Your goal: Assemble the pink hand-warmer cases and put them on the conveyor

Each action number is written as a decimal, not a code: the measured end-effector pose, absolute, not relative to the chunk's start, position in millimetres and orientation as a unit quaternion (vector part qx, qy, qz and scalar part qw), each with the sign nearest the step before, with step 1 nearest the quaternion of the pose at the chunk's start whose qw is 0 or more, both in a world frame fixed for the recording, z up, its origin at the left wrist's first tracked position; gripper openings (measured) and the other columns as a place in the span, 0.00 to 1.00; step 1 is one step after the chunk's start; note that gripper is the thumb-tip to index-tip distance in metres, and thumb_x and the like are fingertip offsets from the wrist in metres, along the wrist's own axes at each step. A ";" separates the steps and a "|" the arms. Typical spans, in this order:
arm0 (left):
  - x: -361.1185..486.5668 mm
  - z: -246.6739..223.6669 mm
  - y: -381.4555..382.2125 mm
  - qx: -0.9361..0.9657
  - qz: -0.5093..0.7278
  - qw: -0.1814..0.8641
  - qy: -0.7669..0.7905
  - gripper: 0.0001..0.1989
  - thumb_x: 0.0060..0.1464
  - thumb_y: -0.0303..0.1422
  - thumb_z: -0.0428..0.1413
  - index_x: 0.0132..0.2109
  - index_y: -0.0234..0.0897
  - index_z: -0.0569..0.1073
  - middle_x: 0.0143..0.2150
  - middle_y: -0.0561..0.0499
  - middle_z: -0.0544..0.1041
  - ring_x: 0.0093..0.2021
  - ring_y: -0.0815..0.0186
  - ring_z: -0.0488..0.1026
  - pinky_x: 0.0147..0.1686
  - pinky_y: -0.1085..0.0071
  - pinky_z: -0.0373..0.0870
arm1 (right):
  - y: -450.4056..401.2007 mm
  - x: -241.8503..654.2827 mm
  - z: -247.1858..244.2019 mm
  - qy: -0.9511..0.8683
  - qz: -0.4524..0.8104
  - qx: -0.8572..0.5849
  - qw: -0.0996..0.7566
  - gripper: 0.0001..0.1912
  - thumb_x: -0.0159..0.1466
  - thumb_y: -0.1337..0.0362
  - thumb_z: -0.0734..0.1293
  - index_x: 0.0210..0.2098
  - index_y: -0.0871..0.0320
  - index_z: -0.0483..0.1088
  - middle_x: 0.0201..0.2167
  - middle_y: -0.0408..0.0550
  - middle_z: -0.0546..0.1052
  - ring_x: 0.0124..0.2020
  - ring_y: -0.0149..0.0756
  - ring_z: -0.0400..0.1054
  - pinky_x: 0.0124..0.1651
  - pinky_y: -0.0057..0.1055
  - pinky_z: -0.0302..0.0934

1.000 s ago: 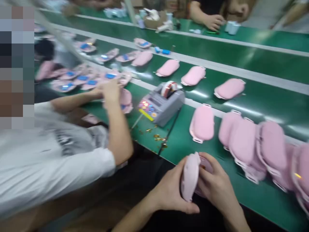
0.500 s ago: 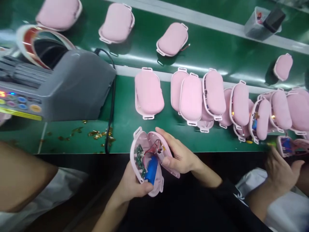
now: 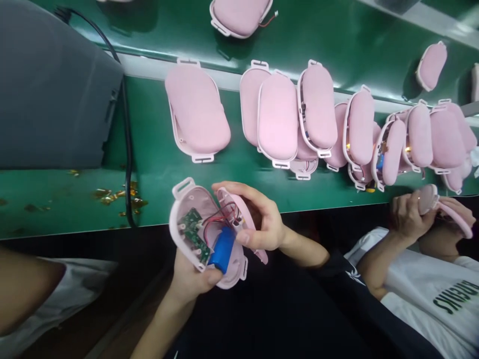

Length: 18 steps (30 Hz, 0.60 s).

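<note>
An opened pink case is held between my hands in front of the bench. My left hand [image 3: 192, 274] grips its lower shell [image 3: 179, 217] from below, thumb beside the blue battery cell [image 3: 222, 249]. A green circuit board [image 3: 193, 232] lies in that shell, and red and black wires run across to the other half. My right hand [image 3: 262, 217] is closed on the pink cover half [image 3: 245, 214], fingers behind and thumb on its inner side. The two halves stand apart in a V.
A grey machine [image 3: 48, 89] with a black cable [image 3: 127, 129] stands at left, gold scraps [image 3: 108, 196] near it. Pink cases [image 3: 277, 117] line the green bench [image 3: 149, 199]; more lie behind. A co-worker's hands [image 3: 407, 217] hold a case at right; another person's arm [image 3: 26, 289] is at left.
The view has shifted, so the bench items appear further left and higher. My hands still hold the opened case, its lower shell now facing the camera more. The co-worker at right now holds a case.
</note>
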<state>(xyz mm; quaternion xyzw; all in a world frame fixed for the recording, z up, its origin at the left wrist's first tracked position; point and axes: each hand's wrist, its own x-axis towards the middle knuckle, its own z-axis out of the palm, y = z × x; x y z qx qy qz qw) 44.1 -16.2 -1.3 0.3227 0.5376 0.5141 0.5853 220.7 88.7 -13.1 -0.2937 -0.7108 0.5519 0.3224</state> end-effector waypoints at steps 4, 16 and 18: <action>45.2 4.5 -16.3 0.331 0.487 0.607 0.534 0.44 0.40 0.57 0.78 0.59 0.37 0.80 0.46 0.41 0.87 0.43 0.48 0.85 0.45 0.56 0.86 | 84.0 217.3 -11.5 -0.690 0.554 -0.326 0.335 0.48 0.63 0.59 0.79 0.75 0.51 0.55 0.74 0.58 0.69 0.71 0.48 0.72 0.71 0.49 0.74; 52.0 3.3 -18.1 0.338 0.481 0.592 0.551 0.46 0.42 0.57 0.78 0.61 0.35 0.77 0.54 0.38 0.86 0.51 0.47 0.86 0.52 0.57 0.84 | 77.4 208.9 -4.7 -0.588 0.648 -0.319 0.363 0.35 0.72 0.57 0.74 0.73 0.53 0.60 0.74 0.55 0.70 0.72 0.41 0.72 0.73 0.42 0.74; 51.5 3.6 -18.0 0.337 0.476 0.591 0.557 0.46 0.42 0.57 0.78 0.61 0.35 0.77 0.55 0.38 0.85 0.52 0.46 0.85 0.53 0.56 0.84 | 77.6 209.5 -2.1 -0.575 0.664 -0.315 0.360 0.35 0.73 0.57 0.73 0.74 0.54 0.59 0.74 0.55 0.70 0.71 0.41 0.74 0.72 0.41 0.74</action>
